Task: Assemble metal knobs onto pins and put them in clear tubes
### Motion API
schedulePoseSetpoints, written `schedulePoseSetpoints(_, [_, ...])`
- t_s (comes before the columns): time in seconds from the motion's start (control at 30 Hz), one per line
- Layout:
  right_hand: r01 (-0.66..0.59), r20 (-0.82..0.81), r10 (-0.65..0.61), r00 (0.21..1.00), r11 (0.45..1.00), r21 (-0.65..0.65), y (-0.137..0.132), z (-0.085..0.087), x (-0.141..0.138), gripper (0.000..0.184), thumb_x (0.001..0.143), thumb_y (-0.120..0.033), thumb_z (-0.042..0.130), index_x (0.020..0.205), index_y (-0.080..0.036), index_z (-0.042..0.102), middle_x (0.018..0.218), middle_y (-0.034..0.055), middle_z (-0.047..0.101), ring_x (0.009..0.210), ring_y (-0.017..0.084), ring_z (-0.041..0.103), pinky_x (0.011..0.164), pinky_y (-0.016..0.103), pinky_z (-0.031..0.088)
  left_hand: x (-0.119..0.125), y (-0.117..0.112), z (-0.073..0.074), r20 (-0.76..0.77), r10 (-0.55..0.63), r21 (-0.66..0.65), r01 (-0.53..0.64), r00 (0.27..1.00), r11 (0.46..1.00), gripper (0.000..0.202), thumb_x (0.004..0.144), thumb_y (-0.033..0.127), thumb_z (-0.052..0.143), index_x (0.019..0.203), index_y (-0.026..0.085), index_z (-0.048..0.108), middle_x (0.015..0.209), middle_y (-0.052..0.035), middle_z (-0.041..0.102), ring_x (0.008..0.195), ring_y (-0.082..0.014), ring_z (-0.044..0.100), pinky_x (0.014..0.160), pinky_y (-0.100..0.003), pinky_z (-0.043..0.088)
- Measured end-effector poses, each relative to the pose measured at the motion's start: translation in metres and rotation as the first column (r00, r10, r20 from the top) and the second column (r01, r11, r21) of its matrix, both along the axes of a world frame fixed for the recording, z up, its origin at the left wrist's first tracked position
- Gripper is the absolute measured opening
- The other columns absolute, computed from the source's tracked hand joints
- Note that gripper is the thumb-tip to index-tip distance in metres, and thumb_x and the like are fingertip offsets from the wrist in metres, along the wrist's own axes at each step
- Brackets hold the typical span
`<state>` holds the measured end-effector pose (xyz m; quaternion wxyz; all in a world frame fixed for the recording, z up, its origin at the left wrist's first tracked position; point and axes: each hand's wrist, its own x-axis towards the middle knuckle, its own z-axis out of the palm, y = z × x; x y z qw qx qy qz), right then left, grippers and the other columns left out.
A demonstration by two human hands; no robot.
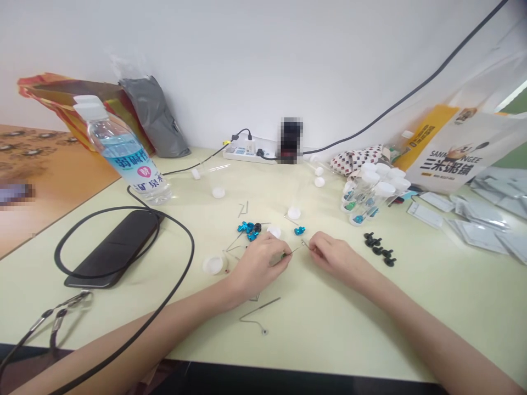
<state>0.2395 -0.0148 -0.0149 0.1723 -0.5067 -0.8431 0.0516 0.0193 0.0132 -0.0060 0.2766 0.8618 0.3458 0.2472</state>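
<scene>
My left hand (pixel 261 264) and my right hand (pixel 332 255) sit close together in the middle of the pale green table (pixel 329 323). Their fingertips pinch a thin metal wire (pixel 296 250) between them. Just above my left hand lies a cluster of blue anodised metal parts (pixel 247 230), and another blue part (pixel 300 231) lies above the wire. A bent metal wire (pixel 257 314) lies below my hands. A white plastic cap (pixel 214 264) lies left of my left hand. Black screw-like parts (pixel 376 248) stand in a row right of my right hand.
Left are a water bottle (pixel 127 153) and a dark phone (pixel 113 248) circled by a black cable (pixel 164 274). Capped clear tubes (pixel 370 195) stand back right, silver sachets (pixel 477 233) lie far right, and a power strip (pixel 249 152) sits against the wall.
</scene>
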Motion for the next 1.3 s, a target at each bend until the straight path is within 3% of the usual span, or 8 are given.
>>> schedulePoseSetpoints(0.23, [0.205,-0.465,-0.225,0.856,0.974,-0.094,0.016,0.02,0.01,0.01,0.089,-0.026,0.044,0.081,-0.02,0.045,0.066,-0.0017,0.055,0.057,0.011,0.053,0.054,0.023,0.042,0.002,0.001,-0.004,-0.067,0.014,0.044,-0.011,0.998,0.999,0.012,0.088,0.018,0.048,0.081,0.018,0.058,0.079,-0.0021,0.062,0.081,-0.0183,0.055,0.072,-0.031,0.044])
schedulePoseSetpoints(0.37, [0.201,-0.575,-0.243,0.781,0.97,-0.136,0.028,0.038,0.004,0.018,0.089,-0.032,0.044,0.075,-0.02,0.045,0.057,-0.0037,0.049,0.052,0.011,0.048,0.05,0.023,0.037,0.001,0.002,-0.008,-0.097,-0.029,0.062,0.035,0.995,0.997,0.009,0.087,0.015,0.051,0.086,0.017,0.059,0.089,-0.0059,0.065,0.089,-0.0211,0.056,0.078,-0.034,0.044])
schedulePoseSetpoints(0.47, [0.255,-0.52,-0.225,0.824,0.967,-0.015,0.04,0.057,-0.002,0.018,0.087,-0.032,0.048,0.074,-0.019,0.049,0.057,-0.0034,0.047,0.05,0.01,0.045,0.048,0.023,0.034,-0.001,0.003,-0.009,-0.107,-0.04,0.058,0.047,0.993,0.997,0.01,0.088,0.015,0.05,0.086,0.016,0.059,0.091,-0.0077,0.065,0.091,-0.0223,0.058,0.08,-0.035,0.044])
schedulePoseSetpoints(0.6, [0.31,-0.387,-0.162,0.908,0.881,0.358,0.063,0.081,-0.011,0.011,0.084,-0.023,0.051,0.074,-0.019,0.054,0.07,0.0002,0.055,0.058,0.012,0.048,0.057,0.025,0.038,-0.003,0.004,-0.008,-0.107,-0.038,0.04,0.042,0.994,0.998,0.008,0.086,0.015,0.052,0.087,0.017,0.059,0.091,-0.0066,0.065,0.088,-0.0216,0.059,0.079,-0.034,0.045])
schedulePoseSetpoints(0.7, [0.323,-0.341,-0.178,0.923,0.84,0.435,0.082,0.086,-0.016,0.009,0.083,-0.02,0.051,0.074,-0.019,0.055,0.075,0.0009,0.057,0.058,0.012,0.05,0.061,0.026,0.039,-0.003,0.005,-0.008,-0.112,-0.032,0.031,0.035,0.993,0.999,0.008,0.084,0.013,0.053,0.087,0.018,0.058,0.09,-0.0055,0.064,0.087,-0.021,0.058,0.076,-0.033,0.045])
schedulePoseSetpoints(0.87, [0.358,-0.328,-0.233,0.916,0.845,0.398,0.093,0.076,-0.022,0.009,0.082,-0.021,0.054,0.075,-0.019,0.058,0.074,0.0008,0.058,0.059,0.012,0.051,0.062,0.027,0.039,-0.002,0.006,-0.008,-0.128,-0.03,0.023,0.033,0.991,0.999,0.009,0.082,0.01,0.053,0.084,0.018,0.057,0.086,-0.0052,0.064,0.087,-0.0219,0.056,0.074,-0.033,0.044])
schedulePoseSetpoints(1.1, [0.445,-0.369,-0.309,0.877,0.813,0.376,0.058,0.08,0.01,0.015,0.086,-0.03,0.049,0.085,-0.02,0.06,0.077,0.0022,0.062,0.058,0.013,0.052,0.058,0.026,0.041,-0.002,0.003,-0.008,-0.088,-0.009,-0.01,0.009,0.996,1.0,0.007,0.082,0.012,0.054,0.083,0.019,0.057,0.083,-0.0038,0.062,0.083,-0.0204,0.057,0.071,-0.032,0.044])
schedulePoseSetpoints(1.3, [0.464,-0.027,-0.463,0.886,0.886,0.016,0.027,0.067,0.08,0.02,0.082,-0.038,0.054,0.074,-0.022,0.064,0.06,0.0007,0.061,0.049,0.015,0.053,0.048,0.026,0.035,-0.002,-0.001,-0.007,-0.047,0.018,-0.054,-0.021,0.999,0.998,0.005,0.081,0.017,0.057,0.085,0.02,0.055,0.083,-0.0023,0.061,0.08,-0.019,0.059,0.068,-0.03,0.047])
